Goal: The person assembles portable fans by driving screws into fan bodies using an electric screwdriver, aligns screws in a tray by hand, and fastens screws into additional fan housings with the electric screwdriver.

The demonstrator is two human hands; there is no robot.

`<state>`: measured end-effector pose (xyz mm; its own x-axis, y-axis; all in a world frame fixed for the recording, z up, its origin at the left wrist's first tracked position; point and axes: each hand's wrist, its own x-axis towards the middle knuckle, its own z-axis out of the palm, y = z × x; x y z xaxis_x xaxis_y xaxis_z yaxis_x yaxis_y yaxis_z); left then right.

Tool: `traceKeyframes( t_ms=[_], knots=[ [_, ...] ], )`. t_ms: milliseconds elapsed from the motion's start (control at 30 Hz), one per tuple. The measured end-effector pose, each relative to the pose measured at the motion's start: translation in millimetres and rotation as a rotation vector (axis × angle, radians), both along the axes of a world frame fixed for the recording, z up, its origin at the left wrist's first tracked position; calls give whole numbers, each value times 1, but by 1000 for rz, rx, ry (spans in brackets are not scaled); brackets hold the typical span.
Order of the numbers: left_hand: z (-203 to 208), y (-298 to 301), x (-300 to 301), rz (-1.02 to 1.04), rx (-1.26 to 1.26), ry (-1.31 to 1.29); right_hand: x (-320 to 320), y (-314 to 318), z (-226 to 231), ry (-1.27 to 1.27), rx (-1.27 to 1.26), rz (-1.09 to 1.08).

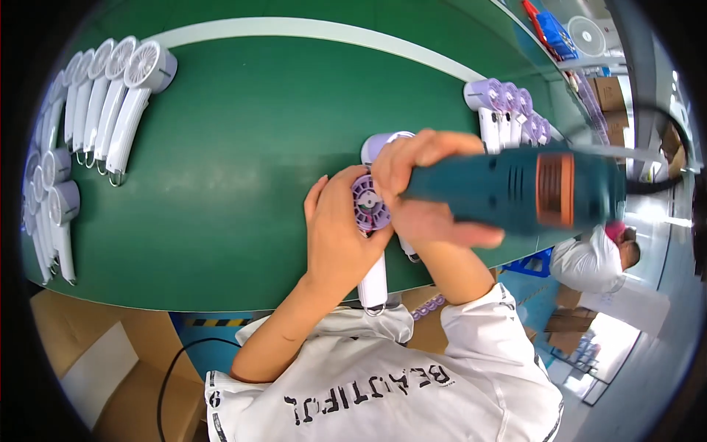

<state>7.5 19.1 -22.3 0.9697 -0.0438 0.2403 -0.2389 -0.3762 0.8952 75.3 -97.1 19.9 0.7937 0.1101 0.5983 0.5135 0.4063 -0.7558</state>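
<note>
A small handheld fan with a white handle (pixel 373 283) and an uncovered purple head (pixel 370 200) lies near the table's front edge. My left hand (pixel 340 228) is closed round that head from the left, fingers over its far side and thumb on its near side. Over the head's right side, my right hand (pixel 416 177) grips the front end of a dark teal electric screwdriver (pixel 482 184) with an orange vent. The tool's tip is hidden by my fingers, and tool and hand are somewhat blurred. Behind my hands lies another fan with a purple head (pixel 379 146), partly covered.
Several white fans (pixel 129 110) stand in a row at the far left of the green table (pixel 243 132), with more purple-headed fans (pixel 62 206) nearer. Other purple fans (pixel 490 99) are at the right. Cardboard boxes (pixel 140 383) sit below left. A person (pixel 589 261) is at the right.
</note>
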Motion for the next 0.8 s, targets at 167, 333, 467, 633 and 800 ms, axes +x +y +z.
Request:
traceKeyframes(
  t_ms=[167, 333, 467, 633, 800],
  knots=[
    [9, 3, 0, -30, 74, -61, -38, -68, 56, -135, 254, -202],
    [12, 2, -3, -13, 117, 78, -54, -117, 12, -50, 229, -410],
    [11, 0, -3, -32, 75, 120, -57, -121, -6, -46, 244, -415],
    [7, 1, -4, -37, 58, 148, -54, -123, -11, -63, 236, -354],
    [5, 0, -5, -34, 55, 133, -50, -122, -17, -58, 269, -337]
  ],
)
